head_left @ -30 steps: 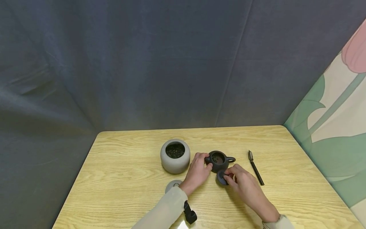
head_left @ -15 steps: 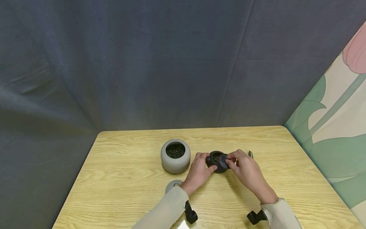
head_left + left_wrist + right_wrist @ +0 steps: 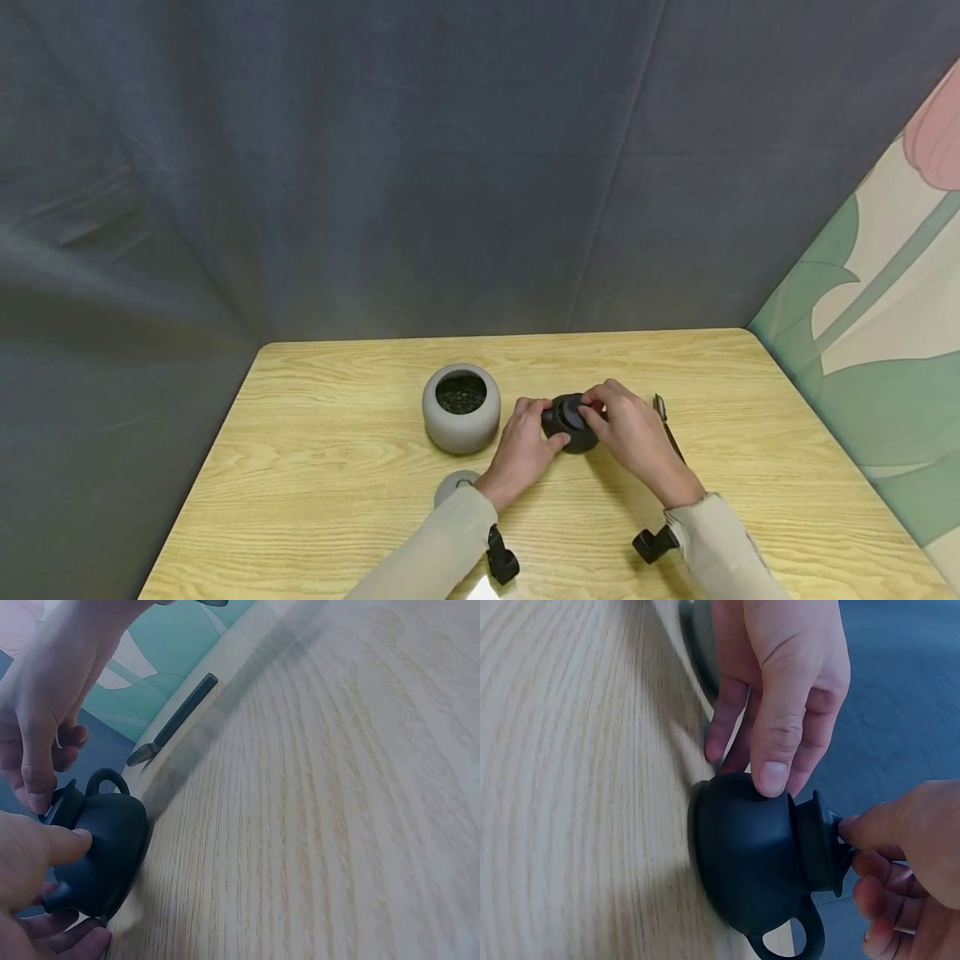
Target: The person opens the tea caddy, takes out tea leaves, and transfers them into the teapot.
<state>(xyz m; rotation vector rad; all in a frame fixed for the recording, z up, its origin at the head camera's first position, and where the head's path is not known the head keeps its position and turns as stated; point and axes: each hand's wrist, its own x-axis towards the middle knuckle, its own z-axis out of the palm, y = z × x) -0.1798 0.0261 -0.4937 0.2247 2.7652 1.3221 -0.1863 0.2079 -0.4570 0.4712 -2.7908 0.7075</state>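
A small dark teapot (image 3: 583,443) stands upright on the table, its ring handle showing in the right wrist view. My left hand (image 3: 521,454) steadies the pot from the spout side, with the thumb on its shoulder and fingers around the spout. The thumb and fingers of my right hand (image 3: 630,429) pinch the knob of the dark teapot lid (image 3: 819,844). That lid sits over the pot's mouth, slightly tilted, with part of its inner collar visible in the right wrist view. Whatever is inside the pot is mostly hidden by it.
A round grey jar (image 3: 461,429) with dark leaves inside stands open left of the pot. Its grey lid (image 3: 452,486) lies in front, partly behind my left sleeve. Right of the pot lies a slim dark-handled tool (image 3: 180,716). A curtain (image 3: 420,208) rises behind the table.
My right hand has carried the teapot lid from beside the pot up and leftward onto its mouth, covering the opening. My left hand stays on the pot, its thumb shifted slightly.
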